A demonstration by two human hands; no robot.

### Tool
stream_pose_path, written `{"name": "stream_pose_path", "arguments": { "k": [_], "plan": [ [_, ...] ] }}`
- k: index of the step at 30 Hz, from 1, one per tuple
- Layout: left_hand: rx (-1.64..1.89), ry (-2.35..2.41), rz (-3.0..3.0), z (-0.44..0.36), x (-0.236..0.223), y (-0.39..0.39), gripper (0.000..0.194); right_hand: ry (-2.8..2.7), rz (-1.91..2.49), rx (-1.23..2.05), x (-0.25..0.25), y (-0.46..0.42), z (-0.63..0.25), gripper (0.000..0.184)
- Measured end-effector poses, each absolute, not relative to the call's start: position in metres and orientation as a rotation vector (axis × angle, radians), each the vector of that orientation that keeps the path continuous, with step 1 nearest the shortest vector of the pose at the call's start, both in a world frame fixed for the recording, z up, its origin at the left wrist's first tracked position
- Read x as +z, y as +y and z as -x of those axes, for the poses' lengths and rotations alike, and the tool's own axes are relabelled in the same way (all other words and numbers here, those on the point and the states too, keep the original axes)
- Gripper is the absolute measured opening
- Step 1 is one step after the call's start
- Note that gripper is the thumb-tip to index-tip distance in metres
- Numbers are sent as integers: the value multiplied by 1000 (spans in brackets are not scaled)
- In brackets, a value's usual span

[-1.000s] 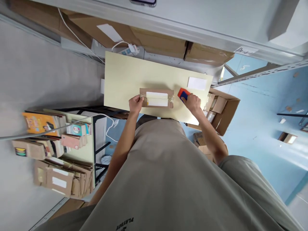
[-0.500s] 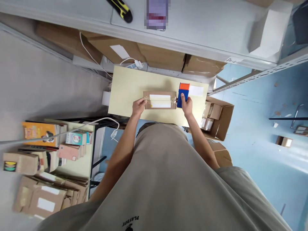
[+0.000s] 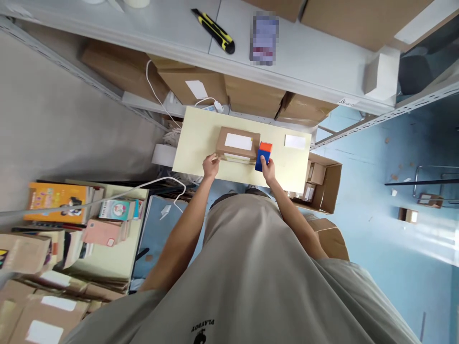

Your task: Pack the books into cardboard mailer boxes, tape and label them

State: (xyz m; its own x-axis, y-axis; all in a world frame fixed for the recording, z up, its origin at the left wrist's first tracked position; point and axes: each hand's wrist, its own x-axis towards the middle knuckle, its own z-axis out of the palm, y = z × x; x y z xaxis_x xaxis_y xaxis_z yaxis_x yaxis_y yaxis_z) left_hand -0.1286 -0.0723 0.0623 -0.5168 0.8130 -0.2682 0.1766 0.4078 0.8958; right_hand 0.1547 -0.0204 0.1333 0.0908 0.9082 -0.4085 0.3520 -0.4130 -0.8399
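Note:
A brown cardboard box point(image 3: 236, 149) with a white label on top rests on the pale yellow table point(image 3: 199, 125). At its left front corner, my left hand point(image 3: 211, 166) pinches the end of a strip of clear tape point(image 3: 236, 159). The strip runs along the front of the box towards the right. My right hand point(image 3: 268, 170) grips a blue and orange tape dispenser point(image 3: 263, 155) by the box's right end, thumb on its blue side.
A white label sheet point(image 3: 295, 141) lies at the table's right. Behind it a grey shelf point(image 3: 315, 67) bears a box cutter point(image 3: 214, 31) and a blurred-out phone-like item point(image 3: 264, 38). An open carton point(image 3: 332, 188) with small boxes stands right; books point(image 3: 57, 200) sit at left.
The box has gone from tilted, with its label facing me, to sitting flatter on the table. Both hands have come lower and a little closer together; the camera view has shifted.

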Motion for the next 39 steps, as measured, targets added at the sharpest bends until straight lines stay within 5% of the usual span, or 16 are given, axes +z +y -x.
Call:
{"name": "stream_pose_path", "arguments": {
  "k": [5,23,39],
  "plan": [
    [1176,1951,-846,126,71,-85,68,-1508,1857,1177,134,-33,-154,66],
    [984,1354,-1159,55,122,-198,61,-2336,1588,1340,151,-168,-238,96],
    [1055,1493,-1146,18,121,-187,13,-3042,1223,1041,189,-103,-269,91]
  ]
}}
